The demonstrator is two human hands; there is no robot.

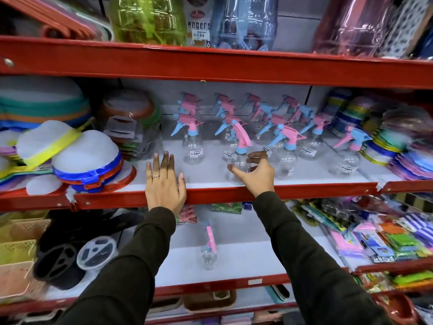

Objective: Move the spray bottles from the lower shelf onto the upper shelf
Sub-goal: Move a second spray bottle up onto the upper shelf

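Several clear spray bottles with pink and blue trigger heads stand in rows on the upper white shelf (210, 178). My right hand (259, 175) curls around the body of the front one, a spray bottle (241, 141) with a pink trigger and blue collar that stands upright near the shelf's red front edge. My left hand (164, 184) lies flat with fingers spread on that edge, holding nothing. One more spray bottle (209, 252) stands alone on the lower shelf (257, 254), between my two forearms.
Stacked mesh food covers (70, 160) fill the upper shelf's left end, and coloured packets (403, 148) its right. Lower down are baskets (16, 249) and black items (61, 254) on the left, and packaged goods (386, 240) on the right. Big plastic jars (150, 19) stand on the top shelf.
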